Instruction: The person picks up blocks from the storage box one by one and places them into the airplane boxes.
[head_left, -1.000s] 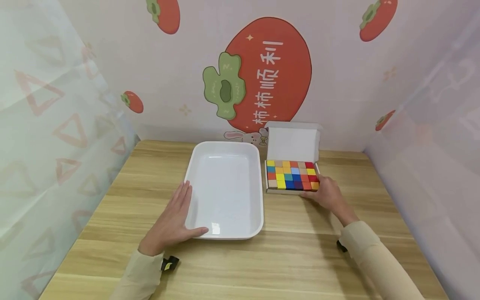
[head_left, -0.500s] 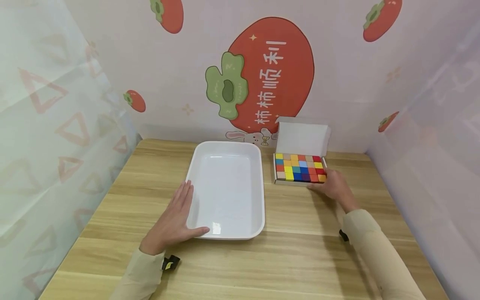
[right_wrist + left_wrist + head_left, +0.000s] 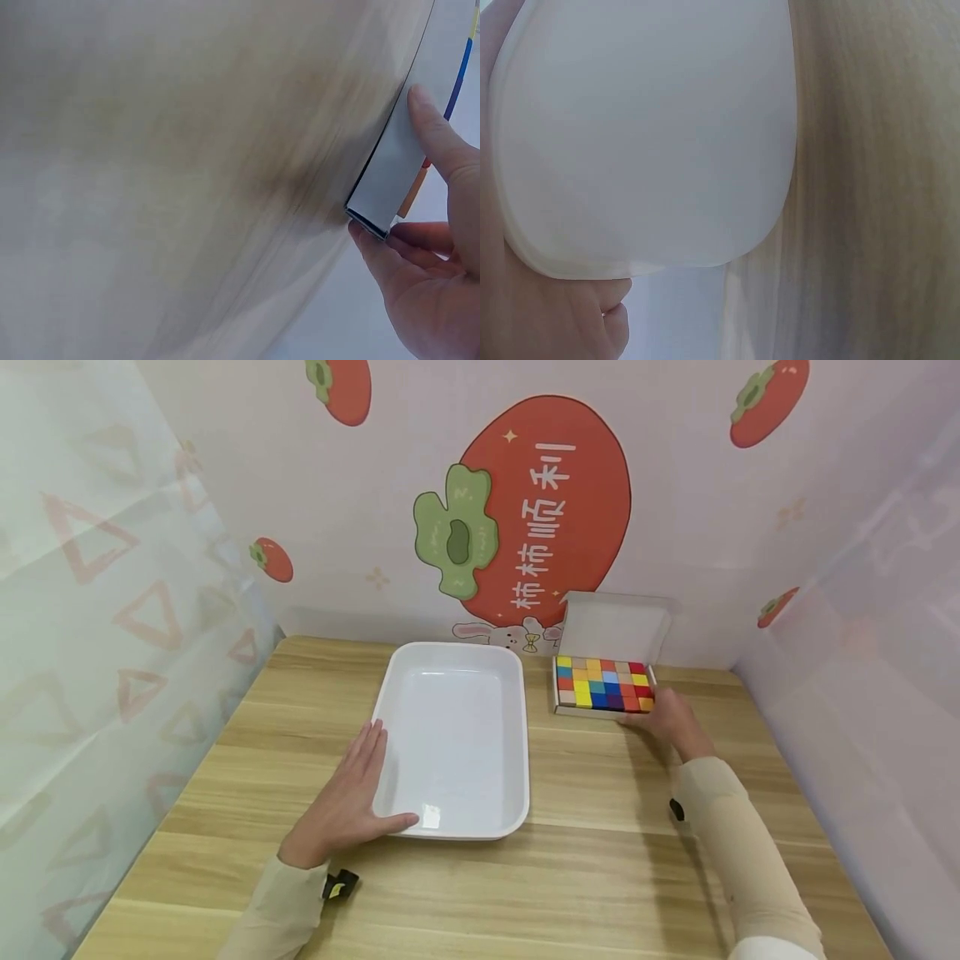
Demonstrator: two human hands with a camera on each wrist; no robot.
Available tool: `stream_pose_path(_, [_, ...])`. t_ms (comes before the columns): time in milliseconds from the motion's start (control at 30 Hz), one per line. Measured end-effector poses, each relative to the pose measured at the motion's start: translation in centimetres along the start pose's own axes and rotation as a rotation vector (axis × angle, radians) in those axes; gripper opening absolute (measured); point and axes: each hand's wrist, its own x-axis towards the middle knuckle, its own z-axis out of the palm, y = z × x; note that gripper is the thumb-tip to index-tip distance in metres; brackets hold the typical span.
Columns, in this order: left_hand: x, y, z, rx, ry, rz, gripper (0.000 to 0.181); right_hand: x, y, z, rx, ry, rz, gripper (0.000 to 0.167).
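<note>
A white rectangular tray [image 3: 521, 760] lies at the middle of the wooden table. My left hand [image 3: 341, 802] rests on its near left corner, fingers straight along the left rim and thumb on the front rim. The left wrist view shows the tray's side [image 3: 652, 150] close up against that hand. To the right, at the back, stands a white cardboard box [image 3: 588, 712] with its lid raised, filled with rows of coloured blocks [image 3: 603, 683]. My right hand [image 3: 670, 718] grips its near right corner. In the right wrist view the thumb [image 3: 435, 135] lies on the box's front wall, with fingers curled at the side.
Behind the table [image 3: 480, 902] hangs a pale backdrop [image 3: 360, 527] printed with persimmons. Pale sheets [image 3: 97, 635] stand to the left and right. The raised lid [image 3: 615, 627] stands close to the backdrop.
My right hand has moved the box of blocks backward and a little to the right, away from the tray. The left hand and tray have stayed in place.
</note>
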Motion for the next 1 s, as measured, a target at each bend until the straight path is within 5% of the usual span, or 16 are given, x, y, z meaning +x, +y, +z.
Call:
stream_pose_path(233, [0.4,0.0,0.3,-0.011,-0.006,0.037,0.126,-0.5,0.6,-0.3,0.004,-0.058,0.023,0.114])
stream_pose_path(400, [0.3,-0.1,0.1,-0.096,-0.006,0.062,0.112,-2.3,0.3,-0.3,0.013,-0.052,-0.011,0.121])
stream_pose_path(667, [-0.2,-1.7,-1.5,-0.138,-0.002,-0.011,0.097,-6.5,-3.8,1.1,-0.180,0.034,-0.203,0.111])
stream_pose_path(1000, [0.2,-4.3,-3.3,-0.039,-0.043,-0.099,0.089,-9.8,-6.6,4.9,-0.275,0.073,-0.285,0.101])
